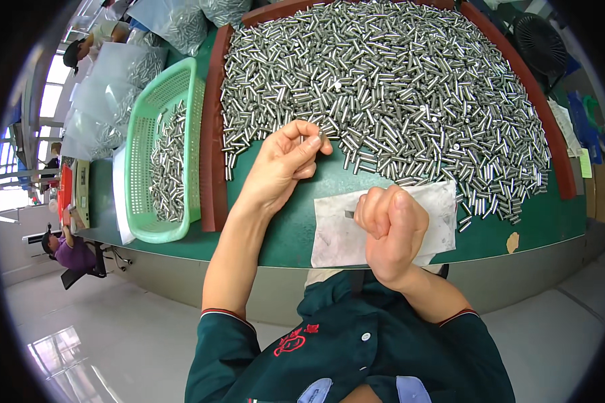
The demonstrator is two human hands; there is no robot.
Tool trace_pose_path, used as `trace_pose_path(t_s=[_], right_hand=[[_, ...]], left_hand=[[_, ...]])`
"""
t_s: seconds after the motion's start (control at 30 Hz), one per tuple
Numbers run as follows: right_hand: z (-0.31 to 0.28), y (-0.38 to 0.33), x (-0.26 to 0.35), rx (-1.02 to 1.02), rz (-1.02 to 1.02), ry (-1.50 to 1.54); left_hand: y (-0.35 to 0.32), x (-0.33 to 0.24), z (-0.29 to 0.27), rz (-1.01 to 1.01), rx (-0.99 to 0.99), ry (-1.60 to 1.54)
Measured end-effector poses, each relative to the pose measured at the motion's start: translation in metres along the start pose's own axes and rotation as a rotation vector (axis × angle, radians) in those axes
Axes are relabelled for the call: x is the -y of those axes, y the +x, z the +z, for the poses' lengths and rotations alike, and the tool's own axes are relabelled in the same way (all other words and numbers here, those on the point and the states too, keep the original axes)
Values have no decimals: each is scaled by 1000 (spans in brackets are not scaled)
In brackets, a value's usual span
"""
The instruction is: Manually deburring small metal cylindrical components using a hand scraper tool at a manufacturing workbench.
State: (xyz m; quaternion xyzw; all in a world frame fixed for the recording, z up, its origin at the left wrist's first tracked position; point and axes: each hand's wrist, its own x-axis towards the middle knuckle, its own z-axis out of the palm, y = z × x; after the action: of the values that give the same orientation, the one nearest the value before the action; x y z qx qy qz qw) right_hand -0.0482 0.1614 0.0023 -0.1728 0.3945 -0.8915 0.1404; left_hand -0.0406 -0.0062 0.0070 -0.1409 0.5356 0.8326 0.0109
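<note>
A thick heap of short, shiny metal pins (383, 87) covers much of the green table. At the heap's near edge, my left hand (279, 164) is closed in a pinch, and the small grey end of a metal pin (321, 136) shows at its fingertips. My right hand (394, 232) is curled shut above a smudged white cloth (333, 242). From its left side pokes the end of another metal pin (349, 214); the curled fingers hide the rest.
Dark red rails (214, 161) border the heap. Left of them stands a green plastic basket (133, 201) with pins inside. Clear bags of pins (114, 87) lie behind it. A black fan (539, 43) stands at the far right. Another person (74, 254) sits at the left.
</note>
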Motion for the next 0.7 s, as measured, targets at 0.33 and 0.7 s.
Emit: trace_pose_path(t_s=[0.33,0.7], right_hand=[[-2,1,0,22,-9,0],[-1,1,0,22,-15,-3]], left_hand=[[1,2,4,14,-29,84],[-1,1,7,3,-65,130]])
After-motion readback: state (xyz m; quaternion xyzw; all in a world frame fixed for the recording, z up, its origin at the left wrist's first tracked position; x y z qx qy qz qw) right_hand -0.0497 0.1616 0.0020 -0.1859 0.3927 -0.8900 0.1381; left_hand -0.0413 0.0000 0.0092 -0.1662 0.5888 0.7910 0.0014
